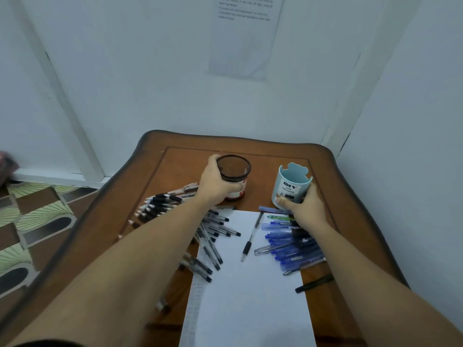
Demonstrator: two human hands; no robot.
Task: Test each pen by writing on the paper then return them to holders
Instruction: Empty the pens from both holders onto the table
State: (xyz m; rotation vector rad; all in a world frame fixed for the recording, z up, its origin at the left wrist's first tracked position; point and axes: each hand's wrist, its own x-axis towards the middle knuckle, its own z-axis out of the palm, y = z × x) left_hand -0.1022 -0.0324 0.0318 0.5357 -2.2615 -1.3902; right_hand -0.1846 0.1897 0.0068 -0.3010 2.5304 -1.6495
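In the head view, the left hand (217,187) grips the black mesh holder (234,167) and the right hand (304,206) grips the blue holder (290,182), both near the table's (175,161) far edge. The black pens (162,204) and blue pens (288,249) lie loose beside the paper (250,296). They seem light, stiff and ready to roll, so it is best to pinch one at mid-barrel.

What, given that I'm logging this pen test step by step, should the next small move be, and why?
The left hand grips the black mesh holder, the right hand the pale blue holder. Both stand upright, seemingly empty, while pens lie heaped beside the paper. So probably: release them and pick up the lone pen lying on the paper.
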